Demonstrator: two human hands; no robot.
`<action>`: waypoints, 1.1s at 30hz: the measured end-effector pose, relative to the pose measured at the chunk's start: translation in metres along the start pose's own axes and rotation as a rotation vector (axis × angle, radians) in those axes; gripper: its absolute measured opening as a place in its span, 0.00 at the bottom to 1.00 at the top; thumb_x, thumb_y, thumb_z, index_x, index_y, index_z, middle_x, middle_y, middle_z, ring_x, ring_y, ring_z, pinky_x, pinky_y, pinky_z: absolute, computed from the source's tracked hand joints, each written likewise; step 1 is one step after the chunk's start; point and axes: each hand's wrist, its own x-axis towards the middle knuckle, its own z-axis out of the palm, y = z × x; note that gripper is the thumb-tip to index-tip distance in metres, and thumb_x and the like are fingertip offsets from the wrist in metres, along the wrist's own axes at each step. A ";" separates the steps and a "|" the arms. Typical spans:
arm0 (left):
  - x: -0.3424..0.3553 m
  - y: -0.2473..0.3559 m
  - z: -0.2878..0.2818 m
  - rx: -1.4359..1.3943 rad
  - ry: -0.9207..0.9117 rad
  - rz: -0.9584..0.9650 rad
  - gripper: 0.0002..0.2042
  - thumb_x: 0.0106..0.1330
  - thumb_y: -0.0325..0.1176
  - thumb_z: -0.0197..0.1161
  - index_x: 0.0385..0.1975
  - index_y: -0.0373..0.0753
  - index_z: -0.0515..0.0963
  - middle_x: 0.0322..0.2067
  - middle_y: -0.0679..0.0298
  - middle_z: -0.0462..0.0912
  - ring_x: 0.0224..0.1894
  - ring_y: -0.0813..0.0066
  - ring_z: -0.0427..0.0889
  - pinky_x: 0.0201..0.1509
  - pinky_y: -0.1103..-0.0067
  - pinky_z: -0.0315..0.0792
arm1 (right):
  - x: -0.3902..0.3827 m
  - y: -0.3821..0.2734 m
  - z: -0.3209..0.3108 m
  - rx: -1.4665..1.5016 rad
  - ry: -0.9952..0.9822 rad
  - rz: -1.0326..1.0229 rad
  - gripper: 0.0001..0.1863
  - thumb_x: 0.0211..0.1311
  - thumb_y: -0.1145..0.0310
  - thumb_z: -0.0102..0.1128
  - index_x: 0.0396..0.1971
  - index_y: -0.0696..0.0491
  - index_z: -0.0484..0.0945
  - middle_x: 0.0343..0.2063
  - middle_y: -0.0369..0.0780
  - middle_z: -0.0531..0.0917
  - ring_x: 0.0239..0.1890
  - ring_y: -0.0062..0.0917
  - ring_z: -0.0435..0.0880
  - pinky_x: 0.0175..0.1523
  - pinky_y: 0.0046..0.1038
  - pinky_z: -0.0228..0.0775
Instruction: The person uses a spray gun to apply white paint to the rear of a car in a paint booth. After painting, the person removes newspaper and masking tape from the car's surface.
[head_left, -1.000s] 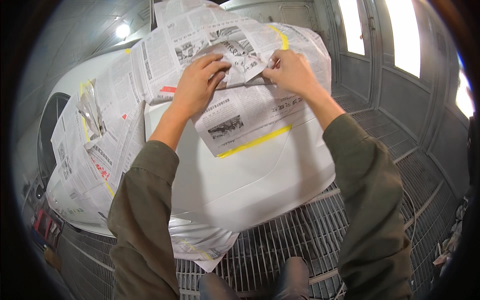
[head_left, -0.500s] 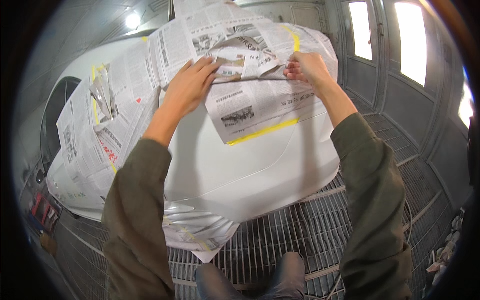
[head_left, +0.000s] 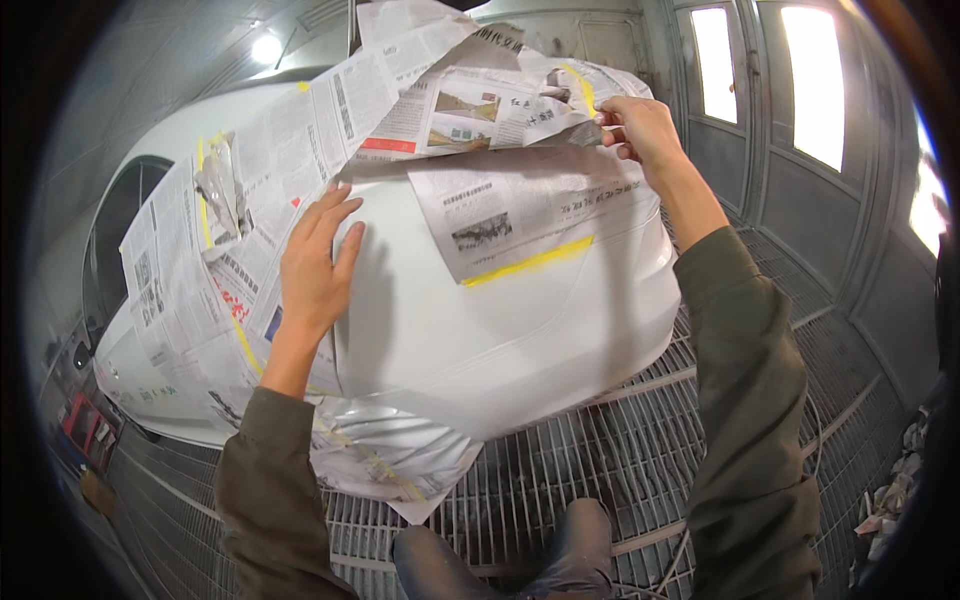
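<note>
A white car panel (head_left: 460,345) is partly covered by sheets of newspaper (head_left: 415,108). At the upper right, my right hand (head_left: 648,130) is closed in a pinch on the newspaper's edge, beside a strip of yellow masking tape (head_left: 580,88). My left hand (head_left: 316,262) is open, fingers spread, over the left edge of the bare panel next to the newspaper there. Between the hands a smaller newspaper sheet (head_left: 540,210) hangs on the panel, with yellow tape along its lower edge. The raised newspaper above it is partly folded over.
Crumpled paper (head_left: 225,190) lies on the covered part at the left. Masked sheeting (head_left: 390,460) hangs below the panel. The floor is metal grating (head_left: 590,460). Grey wall panels (head_left: 800,230) with bright windows stand at the right; a red rack (head_left: 88,430) is far left.
My left hand has let go of the newspaper and moved down and left. The upper newspaper has lifted and spread, baring more white panel. My right hand has shifted slightly right.
</note>
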 end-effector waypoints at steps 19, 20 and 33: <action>-0.196 0.036 -0.078 -0.561 -0.305 -0.578 0.05 0.70 0.25 0.59 0.36 0.28 0.79 0.25 0.57 0.86 0.24 0.77 0.83 0.30 0.83 0.75 | -0.263 0.036 -0.123 0.078 0.223 0.367 0.17 0.71 0.60 0.52 0.49 0.56 0.78 0.31 0.37 0.82 0.24 0.15 0.75 0.25 0.17 0.66; -0.197 0.035 -0.090 -0.555 -0.371 -0.609 0.06 0.70 0.25 0.60 0.35 0.28 0.78 0.25 0.57 0.86 0.23 0.78 0.82 0.29 0.84 0.75 | -0.276 0.026 -0.131 0.048 0.326 0.473 0.16 0.70 0.59 0.53 0.48 0.56 0.78 0.31 0.37 0.82 0.24 0.15 0.76 0.25 0.17 0.66; -0.029 0.172 -0.227 -0.796 -0.751 -1.413 0.13 0.61 0.25 0.70 0.21 0.32 0.71 0.17 0.58 0.80 0.21 0.75 0.83 0.25 0.81 0.74 | -0.343 -0.178 -0.230 0.291 1.110 0.744 0.18 0.67 0.52 0.55 0.43 0.52 0.79 0.26 0.36 0.81 0.23 0.18 0.77 0.25 0.19 0.65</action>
